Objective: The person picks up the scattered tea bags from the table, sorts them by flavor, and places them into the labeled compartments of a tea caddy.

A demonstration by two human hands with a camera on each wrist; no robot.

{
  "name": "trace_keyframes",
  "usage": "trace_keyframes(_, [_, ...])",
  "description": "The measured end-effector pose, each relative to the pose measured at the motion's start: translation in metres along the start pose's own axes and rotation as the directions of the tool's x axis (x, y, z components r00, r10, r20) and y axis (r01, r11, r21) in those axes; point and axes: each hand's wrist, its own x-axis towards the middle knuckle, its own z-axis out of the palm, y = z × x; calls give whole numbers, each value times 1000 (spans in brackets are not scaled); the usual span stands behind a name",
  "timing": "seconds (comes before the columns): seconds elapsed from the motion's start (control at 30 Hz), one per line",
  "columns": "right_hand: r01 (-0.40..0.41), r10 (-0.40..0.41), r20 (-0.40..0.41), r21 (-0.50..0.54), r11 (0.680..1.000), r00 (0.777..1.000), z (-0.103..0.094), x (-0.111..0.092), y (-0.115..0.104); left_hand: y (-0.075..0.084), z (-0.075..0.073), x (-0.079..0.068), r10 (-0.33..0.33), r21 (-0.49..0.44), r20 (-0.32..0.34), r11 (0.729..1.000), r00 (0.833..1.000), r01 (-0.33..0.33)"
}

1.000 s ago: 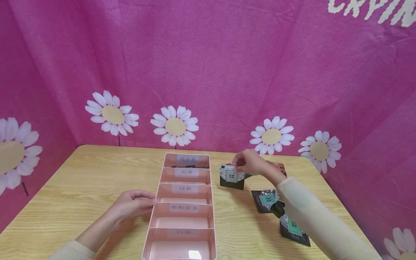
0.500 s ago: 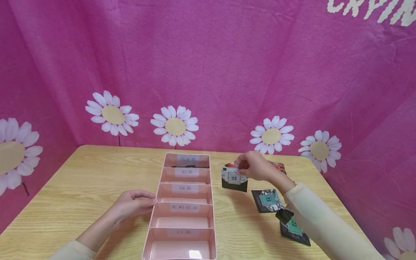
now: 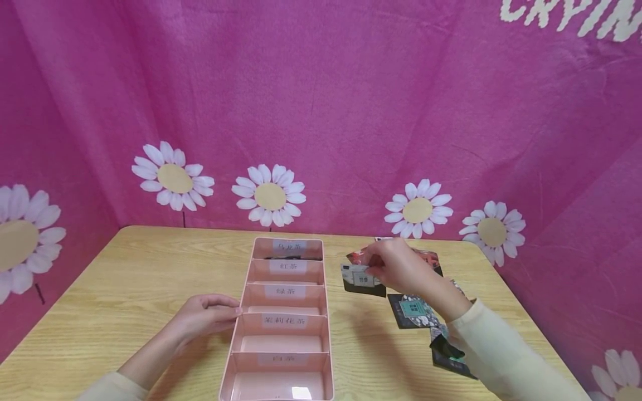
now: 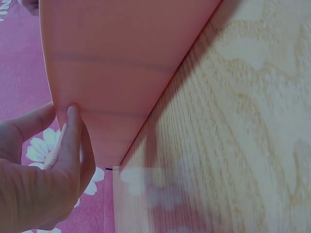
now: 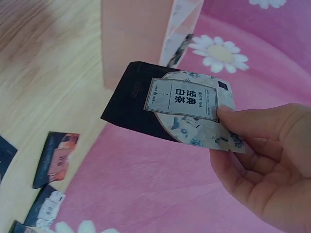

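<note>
Pink box (image 3: 281,376) between them, my left hand (image 3: 210,313) pinches its rim while my right hand (image 3: 401,267) grips the sachet (image 5: 170,107), just shifted slightly toward me, leaving it beside the box, not inside.

Cloth (image 3: 321,111) is bhnd tbl (image 3: 150,262) & along both its sides. Box (image 3: 281,381) sits on tbl approx. mid, lengthwise near-to-far, 5 comps in a row; mostly hidden item (image 3: 288,258) in farthest comp. Labels (image 3: 285,321) on far wall of ea. comp. L hand (image 3: 210,313) touches box's L side, at divider btwn 3rd & 4th comps from far end. R hand (image 3: 398,265) is R of box, w/ held sachet (image 3: 362,280) over tbl, apart from box. Other sachets on tbl, R of box: rear one (image 3: 428,259) bhnd R forearm, mid one (image 3: 411,312) nearer, front one (image 3: 453,365) nearest & farther R, partly under sleeve (image 3: 501,340) in head view.
</note>
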Motion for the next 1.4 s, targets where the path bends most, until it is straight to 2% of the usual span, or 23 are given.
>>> trace_keyframes(0.2, [8,-8,-1,-16,1000,1000,-7,-5,-18,0,0,0,1,8,6,1000,1000,-1])
trace_keyframes(0.53, [134,-135,-62,-29,991,989,-14,-8,-51,1,1,2,10,5,-2,1000,1000,-10])
trace_keyframes(0.83, [194,-194,-54,-5,981,979,-11,-10,-77,1,1,2,-5,-3,-11,1000,1000,5])
trace_keyframes(1.4, [349,-348,-29,38,936,937,7,-21,-115,1,0,0,-8,14,-9,1000,1000,8])
